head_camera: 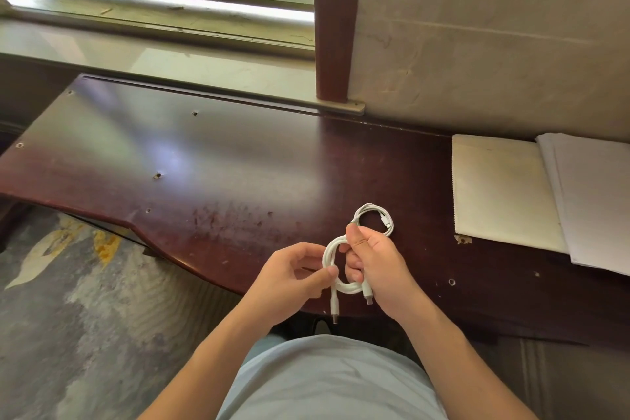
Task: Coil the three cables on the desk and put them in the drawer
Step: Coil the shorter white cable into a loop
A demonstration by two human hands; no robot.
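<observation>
Over the near edge of the dark wood worktop [238, 160], both hands work one white cable [330, 257], held up in a loose coil between them. Left hand [289, 278] pinches the coil's left side between thumb and forefinger, other fingers curled below. Right hand [373, 266] grips the coil's right side, fingers wrapped through the loop, thumb up on top. Two plug ends hang from the bottom of the coil: one straight down below the left hand, past the worktop's near edge, the other poking out under the right hand's fingers. Second white cable [375, 216], already coiled into a small ring, lies flat on the worktop just behind the right hand, one connector visible inside the ring on its right side; whether it touches the hand, cannot tell. Toward the right edge of the worktop, a cream cloth-like pad [501, 191] lies flat, and a stack of white paper [596, 201] sits just beside it, running off frame. Third cable and drawer not in view.
</observation>
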